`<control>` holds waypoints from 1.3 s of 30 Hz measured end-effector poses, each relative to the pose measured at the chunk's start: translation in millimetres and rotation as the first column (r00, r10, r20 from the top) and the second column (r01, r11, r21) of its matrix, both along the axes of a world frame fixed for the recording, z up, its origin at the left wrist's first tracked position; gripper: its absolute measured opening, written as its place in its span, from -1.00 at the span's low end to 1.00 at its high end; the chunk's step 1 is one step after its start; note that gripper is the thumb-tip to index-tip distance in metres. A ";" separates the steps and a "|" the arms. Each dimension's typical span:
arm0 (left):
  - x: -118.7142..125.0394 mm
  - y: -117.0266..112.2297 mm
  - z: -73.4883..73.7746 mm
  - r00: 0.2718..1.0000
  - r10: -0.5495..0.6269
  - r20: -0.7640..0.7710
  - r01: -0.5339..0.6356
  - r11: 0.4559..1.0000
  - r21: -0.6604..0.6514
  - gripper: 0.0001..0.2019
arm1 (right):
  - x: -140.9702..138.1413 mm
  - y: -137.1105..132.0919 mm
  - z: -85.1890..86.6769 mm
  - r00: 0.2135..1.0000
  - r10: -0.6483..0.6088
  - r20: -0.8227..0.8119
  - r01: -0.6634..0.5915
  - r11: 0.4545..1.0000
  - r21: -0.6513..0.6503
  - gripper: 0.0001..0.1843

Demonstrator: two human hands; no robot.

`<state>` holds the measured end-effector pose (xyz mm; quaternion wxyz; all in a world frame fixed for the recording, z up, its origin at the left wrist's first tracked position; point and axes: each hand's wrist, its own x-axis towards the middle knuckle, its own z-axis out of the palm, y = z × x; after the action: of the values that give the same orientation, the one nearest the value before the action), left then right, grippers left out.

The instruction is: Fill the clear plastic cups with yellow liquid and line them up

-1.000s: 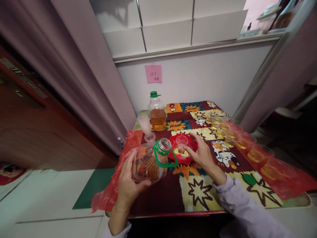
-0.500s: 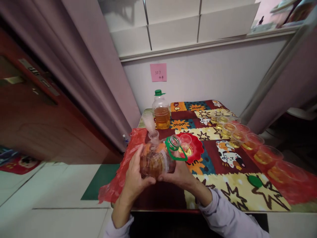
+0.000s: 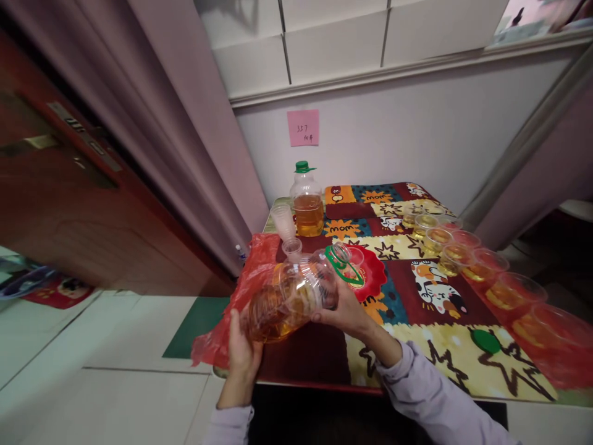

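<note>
A clear plastic jug [image 3: 282,300] of amber liquid is tilted far over between my hands, its open mouth and green handle ring pointing to the upper right. My left hand [image 3: 244,346] is wrapped against the jug's base. Near the shoulder, my right hand [image 3: 347,314] grips it from the right side. Just beyond the mouth is a red scalloped plate [image 3: 377,272] with a clear plastic cup [image 3: 356,255] on it, partly hidden by the neck. Whether liquid flows into the cup I cannot tell. A loose green cap [image 3: 485,340] lies on the table at right.
Several cups of amber liquid [image 3: 473,266] form a row along the right side on red plastic. A second jug [image 3: 309,213], capped green, stands at the back left beside stacked cups [image 3: 282,221]. Red plastic film [image 3: 217,340] hangs over the table's left edge.
The jug has swung from pointing nearly away from me to lying sideways, base to the left. My left hand has moved down and left to its base. The view has shifted slightly.
</note>
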<state>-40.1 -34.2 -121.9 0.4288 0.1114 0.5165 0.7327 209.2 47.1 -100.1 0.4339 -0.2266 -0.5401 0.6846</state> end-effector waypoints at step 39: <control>20.4 16.1 77.8 0.986 0.166 0.035 -0.160 0.980 -0.122 -0.86 | 3.8 25.1 -18.5 0.998 -0.046 -0.052 0.045 0.998 -0.036 0.17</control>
<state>-19.7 -18.2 -44.1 0.3847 0.0266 0.5566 0.7359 213.0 72.2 -118.6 0.4594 -0.2281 -0.5114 0.6895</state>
